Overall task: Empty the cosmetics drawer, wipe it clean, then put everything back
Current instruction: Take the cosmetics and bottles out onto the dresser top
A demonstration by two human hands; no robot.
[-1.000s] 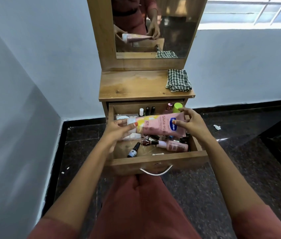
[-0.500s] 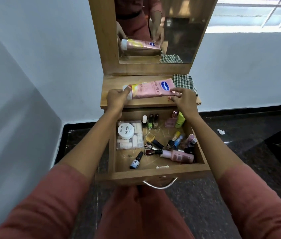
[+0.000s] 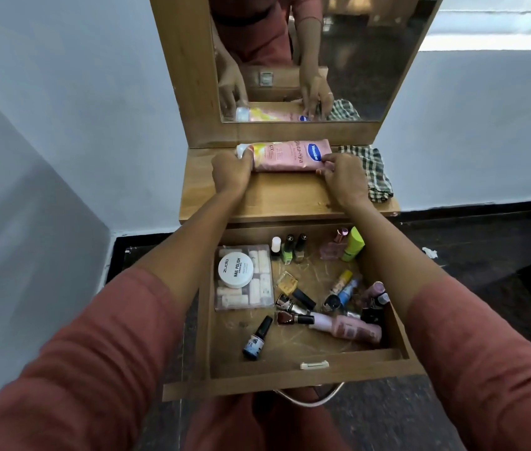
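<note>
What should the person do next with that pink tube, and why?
Probably let go: the pink tube already seems to lie on the dresser top, with the left hand and right hand gripping its ends, while the drawer holds many bottles to remove.

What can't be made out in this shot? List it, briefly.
All head view.
- Pink lotion tube: cap end covered by the left hand; small print too small.
- Checked cloth: left part hidden behind the right hand.
- Small bottles in the drawer: labels too small.
- Drawer handle: mostly hidden under the drawer front.
- Mirror: top cut off by the frame edge.
</note>
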